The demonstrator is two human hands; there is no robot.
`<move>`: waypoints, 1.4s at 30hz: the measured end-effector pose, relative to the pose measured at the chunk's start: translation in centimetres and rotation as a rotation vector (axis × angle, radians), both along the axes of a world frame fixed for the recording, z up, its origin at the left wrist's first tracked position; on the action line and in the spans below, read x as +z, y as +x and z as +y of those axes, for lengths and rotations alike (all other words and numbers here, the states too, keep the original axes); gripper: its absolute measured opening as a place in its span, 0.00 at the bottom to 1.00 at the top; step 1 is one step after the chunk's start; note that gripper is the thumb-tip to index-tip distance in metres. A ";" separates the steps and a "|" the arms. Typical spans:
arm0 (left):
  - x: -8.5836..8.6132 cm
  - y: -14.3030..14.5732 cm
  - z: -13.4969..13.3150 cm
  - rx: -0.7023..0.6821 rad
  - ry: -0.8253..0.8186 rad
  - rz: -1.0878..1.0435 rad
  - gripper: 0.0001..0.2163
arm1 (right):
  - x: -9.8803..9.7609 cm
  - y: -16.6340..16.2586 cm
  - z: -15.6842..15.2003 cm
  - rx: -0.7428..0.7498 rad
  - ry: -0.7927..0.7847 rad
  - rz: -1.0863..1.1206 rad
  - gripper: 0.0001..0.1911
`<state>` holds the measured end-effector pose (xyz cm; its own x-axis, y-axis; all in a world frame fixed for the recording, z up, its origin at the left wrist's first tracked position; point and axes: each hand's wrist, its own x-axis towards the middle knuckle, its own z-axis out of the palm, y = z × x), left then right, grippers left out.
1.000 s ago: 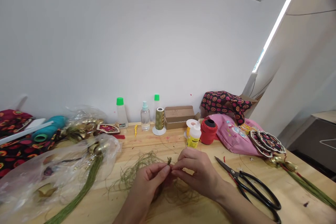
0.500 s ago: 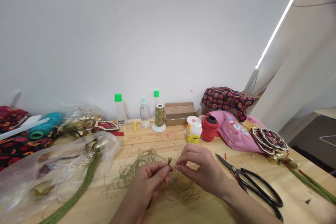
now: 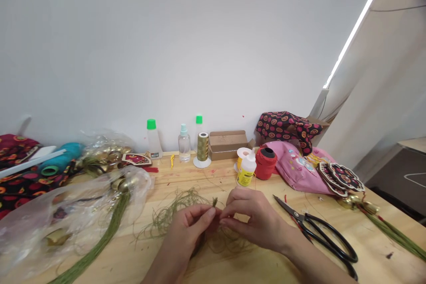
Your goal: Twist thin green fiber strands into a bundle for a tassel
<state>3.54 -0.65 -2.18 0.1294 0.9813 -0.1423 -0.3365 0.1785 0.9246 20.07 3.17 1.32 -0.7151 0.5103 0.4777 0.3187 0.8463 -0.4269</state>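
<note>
Between the thumb and fingers of my left hand [image 3: 196, 224] is a small bundle of green threads [image 3: 214, 202], its short tips sticking up. My right hand [image 3: 254, 217] is beside it, thumb and forefinger pinched together close to the bundle. What that pinch holds, if anything, is too small to make out. A loose tangle of green thread [image 3: 173, 208] lies on the wooden table [image 3: 213, 270], behind and under my hands. To the right of my right hand rest black-handled scissors [image 3: 313, 226] with the blades apart.
A glue bottle [image 3: 246, 169], red thread spool [image 3: 266, 164], gold thread spool [image 3: 203, 147] and cardboard box [image 3: 228, 144] stand at the back. Left is a plastic bag [image 3: 76, 213] beside a green tassel [image 3: 106, 244]. A pink cloth bag [image 3: 289, 168] lies at right.
My right hand has shifted slightly left, its pinched fingertips now nearer the thread bundle. The left hand keeps its hold almost unmoved.
</note>
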 end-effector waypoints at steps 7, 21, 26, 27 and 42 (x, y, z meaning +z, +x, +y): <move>0.1 0.7 -0.4 -0.050 -0.052 0.029 0.08 | -0.3 -0.1 0.2 -0.078 0.137 -0.005 0.07; -0.2 0.1 -0.3 -0.062 -0.082 0.136 0.11 | 0.1 -0.1 0.2 -0.094 -0.169 0.138 0.03; 0.1 0.1 -0.3 -0.036 -0.128 0.083 0.10 | 0.4 0.2 0.3 -0.151 -0.238 0.145 0.04; 0.1 0.1 -0.3 -0.035 -0.130 0.082 0.10 | 0.3 0.2 0.2 -0.146 -0.246 0.142 0.04; -0.2 0.2 -0.3 -0.090 -0.058 0.145 0.12 | -0.8 -0.3 0.3 -0.142 -0.233 0.123 0.04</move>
